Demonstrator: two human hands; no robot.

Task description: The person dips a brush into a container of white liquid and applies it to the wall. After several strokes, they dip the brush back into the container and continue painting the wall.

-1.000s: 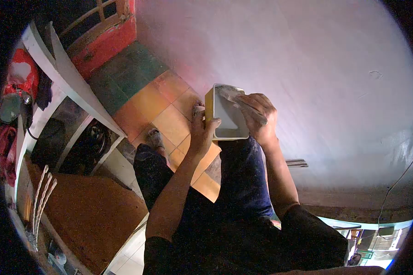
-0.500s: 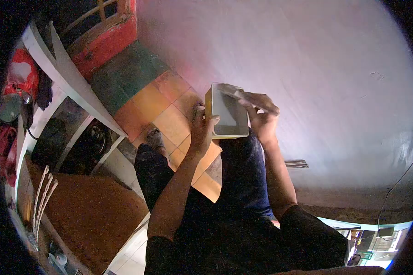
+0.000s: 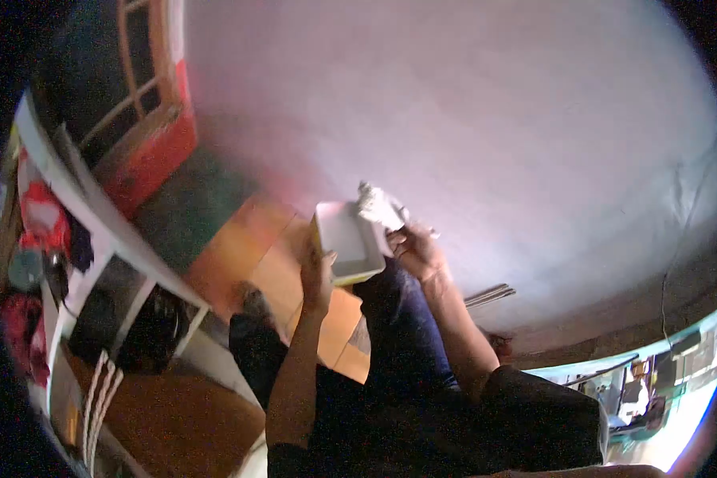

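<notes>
My left hand (image 3: pixel 319 275) is closed on the left side of a rectangular tub (image 3: pixel 361 275), pale inside with a yellowish outer wall. A light grey-white layer covers its inside. In my right hand (image 3: pixel 419 251) is a putty knife (image 3: pixel 390 213), its blade pointing up and left. A thick lump of white paste (image 3: pixel 370 203) sits on the blade, just above the tub's upper right corner. The fingers of my right hand wrap around the handle, which they mostly hide.
A large pale plastered wall (image 3: pixel 486 119) rises in front of me. Tiled floor (image 3: pixel 267 247) lies below, with a red-framed door (image 3: pixel 155 155) at upper left. White shelving (image 3: pixel 127 311) holding dark items stands left, beside a brown board (image 3: pixel 171 422). Thin strips (image 3: pixel 490 295) lie by the wall base.
The putty knife has come up out of the tub and now carries a lump of white paste. Both hands and the tub sit lower and farther left in view, as the view has shifted.
</notes>
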